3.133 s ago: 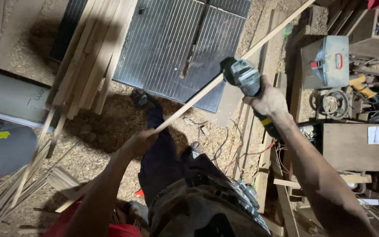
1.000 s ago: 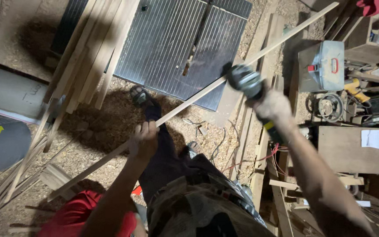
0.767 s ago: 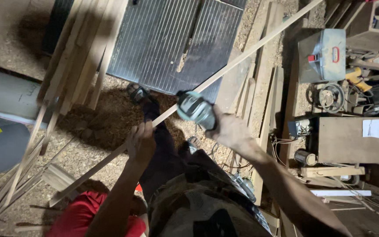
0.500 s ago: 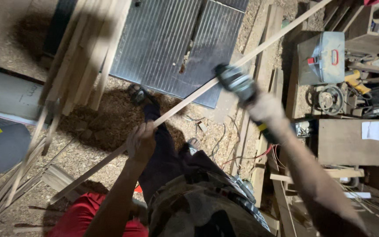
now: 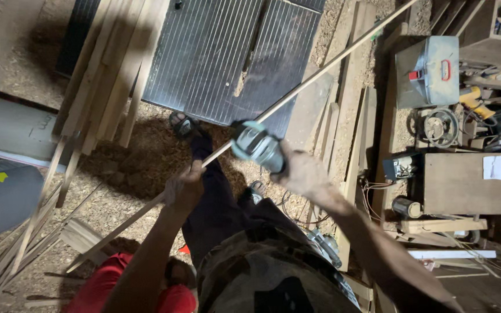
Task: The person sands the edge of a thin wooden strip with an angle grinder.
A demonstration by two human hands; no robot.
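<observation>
My left hand [image 5: 184,188] grips a long thin wooden strip [image 5: 320,72] that runs diagonally from the lower left up to the upper right. My right hand [image 5: 302,173] holds a teal and grey angle grinder [image 5: 254,145], its head pressed against the strip just right of my left hand. The grinder and right hand are blurred by motion. My dark trouser leg and sandalled foot [image 5: 182,124] stand under the strip on a sawdust-covered floor.
A ribbed metal table-saw top [image 5: 215,52] lies ahead. Wooden slats [image 5: 105,81] lean at the left, planks [image 5: 355,116] lie at the right. A grey metal toolbox [image 5: 430,69], power tools and a wooden box [image 5: 471,185] crowd the right side. Someone in red [image 5: 123,284] is at the lower left.
The grinder has slid back and forth along the strip, now moved down-left close to my left hand. My left hand keeps its grip on the strip.
</observation>
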